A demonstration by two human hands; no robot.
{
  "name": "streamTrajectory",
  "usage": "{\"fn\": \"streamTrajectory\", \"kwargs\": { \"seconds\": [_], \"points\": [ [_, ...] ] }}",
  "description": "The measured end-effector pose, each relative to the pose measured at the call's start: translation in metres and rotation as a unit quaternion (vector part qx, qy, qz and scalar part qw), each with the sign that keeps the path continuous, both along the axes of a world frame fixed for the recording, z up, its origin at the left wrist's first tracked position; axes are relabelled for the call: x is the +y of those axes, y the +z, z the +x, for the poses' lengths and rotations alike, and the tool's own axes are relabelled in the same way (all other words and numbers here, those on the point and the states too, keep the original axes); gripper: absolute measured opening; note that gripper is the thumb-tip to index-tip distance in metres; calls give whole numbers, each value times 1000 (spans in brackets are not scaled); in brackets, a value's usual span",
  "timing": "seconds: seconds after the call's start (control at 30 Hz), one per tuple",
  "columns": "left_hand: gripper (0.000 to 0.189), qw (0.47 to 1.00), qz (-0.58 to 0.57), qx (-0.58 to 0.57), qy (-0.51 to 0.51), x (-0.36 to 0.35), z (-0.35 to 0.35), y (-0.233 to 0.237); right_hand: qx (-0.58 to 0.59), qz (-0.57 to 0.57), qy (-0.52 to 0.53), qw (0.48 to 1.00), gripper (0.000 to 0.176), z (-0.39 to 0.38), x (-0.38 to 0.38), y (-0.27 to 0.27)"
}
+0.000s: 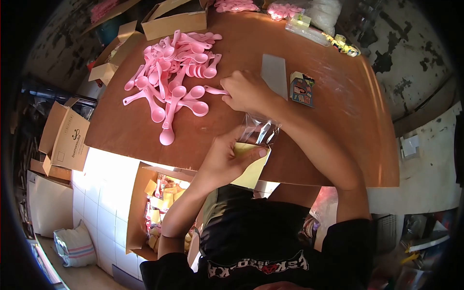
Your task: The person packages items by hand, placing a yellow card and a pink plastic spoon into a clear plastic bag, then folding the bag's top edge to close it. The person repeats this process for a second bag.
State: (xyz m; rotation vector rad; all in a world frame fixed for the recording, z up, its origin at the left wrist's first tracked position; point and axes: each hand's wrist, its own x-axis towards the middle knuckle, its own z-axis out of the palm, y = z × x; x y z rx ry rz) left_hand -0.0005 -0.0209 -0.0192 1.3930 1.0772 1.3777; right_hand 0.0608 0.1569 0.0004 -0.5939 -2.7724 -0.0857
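Note:
My right hand (247, 93) is closed around one end of a pink measuring spoon (215, 90), whose other end points left toward the pile. Below it, my left hand (226, 157) pinches a clear plastic bag (262, 129) with a yellow card (250, 173) in its lower part. The thumb lies across the card, and the bag's upper part reaches up under my right wrist. Many pink double-ended spoons (166, 92) lie heaped to the left of my right hand.
On the brown table (333, 130) lie a pale flat stack (274, 72) and printed cards (302, 90). A cardboard box (176, 24) stands at the back. Below the table's left edge, another box (137, 212) holds packed spoons and yellow cards. Plastic-wrapped goods (307, 31) line the far edge.

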Motion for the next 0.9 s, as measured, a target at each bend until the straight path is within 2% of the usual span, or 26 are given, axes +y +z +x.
{"fn": "streamTrajectory", "kwargs": {
  "seconds": [0.1,0.17,0.2,0.3,0.37,0.4,0.47,0.5,0.53,0.57,0.6,0.67,0.7,0.73,0.77,0.83,0.9],
  "points": [
    [36,1000,-11,-13,-14,2,7,4,21,4,-9,1000,20,11,3,1],
    [35,999,-25,-18,-13,1,6,9,155,-187,14,970,27,32,0,16],
    [35,999,-24,-18,-10,0,5,9,136,-277,-27,951,35,46,-2,28],
    [33,999,-26,-21,3,1,4,6,285,-376,-7,882,31,94,-3,42],
    [40,1000,-18,9,-4,6,5,4,379,-504,-62,774,24,125,-29,66],
    [40,1000,-18,7,-4,8,6,4,377,-504,-62,775,24,137,-39,70],
    [37,998,-44,37,-9,12,11,4,361,-419,46,832,17,156,-58,73],
    [37,998,-44,37,-13,14,13,4,362,-418,43,832,17,158,-67,75],
    [36,997,-38,68,-16,15,16,5,310,-292,73,902,15,156,-76,75],
    [35,994,-33,100,-19,16,19,5,249,-160,100,950,12,154,-81,75],
    [35,994,-34,101,-24,16,22,5,251,-160,95,950,12,153,-83,72],
    [34,993,6,109,-39,17,26,7,179,-129,64,973,12,153,-83,61],
    [34,993,7,110,-41,16,27,7,201,-184,26,962,12,155,-81,57],
    [33,996,-8,81,-41,14,28,7,201,-183,26,962,12,157,-76,52],
    [32,998,-23,52,-40,12,27,7,275,-266,-2,924,12,159,-69,48],
    [31,997,-8,68,-43,11,22,6,375,-446,-55,811,13,166,-65,51],
    [30,995,7,83,-47,11,20,5,429,-458,-61,777,17,166,-68,65]
  ]
}}
